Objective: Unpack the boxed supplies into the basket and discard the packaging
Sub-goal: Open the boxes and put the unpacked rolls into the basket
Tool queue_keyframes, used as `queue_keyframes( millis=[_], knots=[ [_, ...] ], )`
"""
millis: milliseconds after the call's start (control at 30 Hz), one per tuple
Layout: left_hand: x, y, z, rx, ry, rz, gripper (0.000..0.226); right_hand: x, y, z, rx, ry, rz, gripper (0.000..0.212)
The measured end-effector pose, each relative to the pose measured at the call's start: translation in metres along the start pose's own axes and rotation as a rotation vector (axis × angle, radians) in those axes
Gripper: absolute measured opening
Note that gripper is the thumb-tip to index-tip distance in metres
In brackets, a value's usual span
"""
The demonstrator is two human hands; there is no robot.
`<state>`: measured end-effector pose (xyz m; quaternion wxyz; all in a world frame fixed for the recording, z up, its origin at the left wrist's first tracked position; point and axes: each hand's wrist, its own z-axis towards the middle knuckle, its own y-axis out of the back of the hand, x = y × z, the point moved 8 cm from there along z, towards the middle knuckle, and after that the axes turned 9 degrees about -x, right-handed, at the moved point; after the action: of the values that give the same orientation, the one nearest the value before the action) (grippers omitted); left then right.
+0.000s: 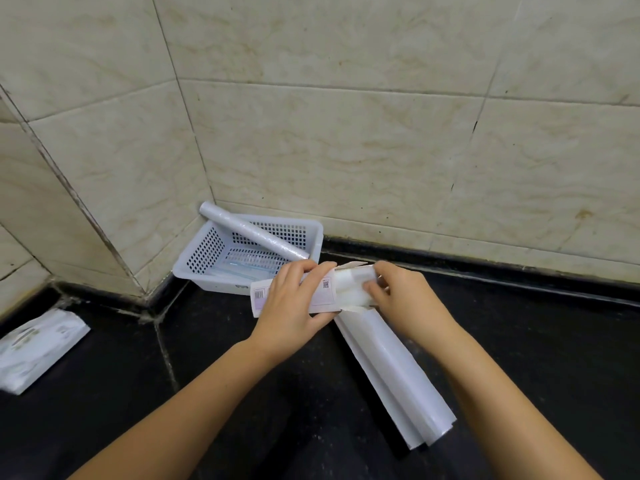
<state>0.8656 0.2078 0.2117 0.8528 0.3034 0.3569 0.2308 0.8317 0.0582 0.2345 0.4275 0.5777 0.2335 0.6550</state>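
Observation:
A white perforated basket (194, 268) stands in the tiled corner on the dark counter. A white roll (254, 232) lies slanted across it, one end resting on the rim. In front of the basket my left hand (294, 303) grips a long white box (323, 292) printed with a barcode and a QR code. Its right end is open, and a white roll (351, 285) sticks out there. My right hand (398, 299) pinches that roll's end. A flattened white box (391, 372) lies on the counter below my right hand.
A white plastic packet (38, 348) lies at the far left on the counter. Tiled walls close in the back and the left. The dark counter (536, 341) stretches to the right and toward me.

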Motion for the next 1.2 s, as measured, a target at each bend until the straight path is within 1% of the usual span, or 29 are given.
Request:
queue_keyframes(
  millis=[67, 133, 200, 267, 367, 433, 467, 500, 533, 567, 633, 667, 700, 767, 800, 833, 900, 933, 967, 1000, 1033, 1067, 1100, 1133, 1167, 1200],
  knots=[
    [0.014, -0.007, -0.007, 0.031, 0.021, 0.003, 0.063, -0.016, -0.004, 0.0, 0.063, -0.086, 0.117, 0.017],
    [0.033, -0.016, -0.019, 0.066, 0.084, 0.019, 0.063, -0.029, -0.006, 0.002, 0.079, -0.152, 0.203, 0.018],
    [0.057, -0.026, -0.036, 0.106, 0.184, 0.046, 0.065, -0.042, -0.009, 0.005, 0.087, -0.178, 0.224, 0.015],
    [0.079, -0.037, -0.059, 0.176, 0.248, 0.132, 0.067, -0.054, -0.012, 0.007, 0.102, -0.206, 0.212, 0.013],
    [0.105, -0.058, -0.094, 0.391, 0.31, 0.292, 0.074, -0.069, -0.017, 0.007, 0.115, -0.255, 0.301, 0.012],
    [0.112, -0.07, -0.106, 0.56, 0.329, 0.345, 0.087, -0.075, -0.017, 0.007, 0.115, -0.28, 0.382, 0.013],
    [0.112, -0.074, -0.107, 0.62, 0.347, 0.332, 0.096, -0.078, -0.018, 0.006, 0.116, -0.29, 0.415, 0.014],
    [0.11, -0.074, -0.104, 0.634, 0.387, 0.265, 0.103, -0.079, -0.018, 0.006, 0.117, -0.295, 0.443, 0.015],
    [0.105, -0.071, -0.097, 0.597, 0.454, 0.135, 0.106, -0.08, -0.018, 0.007, 0.116, -0.297, 0.462, 0.015],
    [0.099, -0.065, -0.086, 0.519, 0.535, -0.04, 0.106, -0.081, -0.018, 0.007, 0.116, -0.294, 0.473, 0.015],
    [0.082, -0.047, -0.058, 0.312, 0.636, -0.368, 0.099, -0.081, -0.018, 0.009, 0.121, -0.277, 0.489, 0.015],
    [0.073, -0.038, -0.044, 0.233, 0.637, -0.451, 0.092, -0.079, -0.019, 0.01, 0.131, -0.263, 0.501, 0.015],
    [0.063, -0.03, -0.031, 0.197, 0.609, -0.476, 0.081, -0.076, -0.021, 0.011, 0.144, -0.246, 0.516, 0.015],
    [0.045, -0.02, -0.011, 0.224, 0.517, -0.431, 0.05, -0.066, -0.024, 0.014, 0.17, -0.197, 0.559, 0.014],
    [0.039, -0.017, -0.005, 0.255, 0.491, -0.407, 0.036, -0.062, -0.024, 0.017, 0.171, -0.17, 0.575, 0.014],
    [0.037, -0.016, -0.002, 0.286, 0.488, -0.395, 0.029, -0.057, -0.024, 0.019, 0.167, -0.149, 0.588, 0.013],
    [0.041, -0.015, -0.004, 0.351, 0.526, -0.379, 0.018, -0.052, -0.027, 0.022, 0.183, -0.129, 0.591, 0.013],
    [0.043, -0.015, -0.006, 0.379, 0.537, -0.362, 0.017, -0.049, -0.031, 0.021, 0.213, -0.126, 0.577, 0.012],
    [0.047, -0.014, -0.007, 0.397, 0.539, -0.339, 0.016, -0.047, -0.035, 0.021, 0.236, -0.118, 0.529, 0.011],
    [0.052, -0.011, -0.008, 0.402, 0.539, -0.315, 0.015, -0.045, -0.037, 0.023, 0.231, -0.098, 0.418, 0.009],
    [0.057, -0.008, -0.008, 0.402, 0.533, -0.287, 0.014, -0.043, -0.036, 0.026, 0.191, -0.062, 0.26, 0.017],
    [0.063, -0.005, -0.008, 0.405, 0.52, -0.256, 0.013, -0.036, -0.033, 0.031, 0.129, 0.015, 0.105, 0.033],
    [0.069, -0.003, -0.007, 0.416, 0.505, -0.227, 0.013, -0.021, -0.032, 0.034, 0.083, 0.132, 0.006, 0.051],
    [0.076, -0.002, -0.005, 0.435, 0.489, -0.207, 0.013, -0.003, -0.036, 0.036, 0.082, 0.262, -0.045, 0.063],
    [0.082, -0.002, -0.002, 0.454, 0.471, -0.198, 0.012, 0.015, -0.047, 0.037, 0.134, 0.372, -0.091, 0.068],
    [0.088, -0.001, 0.003, 0.465, 0.457, -0.204, 0.011, 0.028, -0.063, 0.038, 0.221, 0.446, -0.141, 0.065]
  ],
)
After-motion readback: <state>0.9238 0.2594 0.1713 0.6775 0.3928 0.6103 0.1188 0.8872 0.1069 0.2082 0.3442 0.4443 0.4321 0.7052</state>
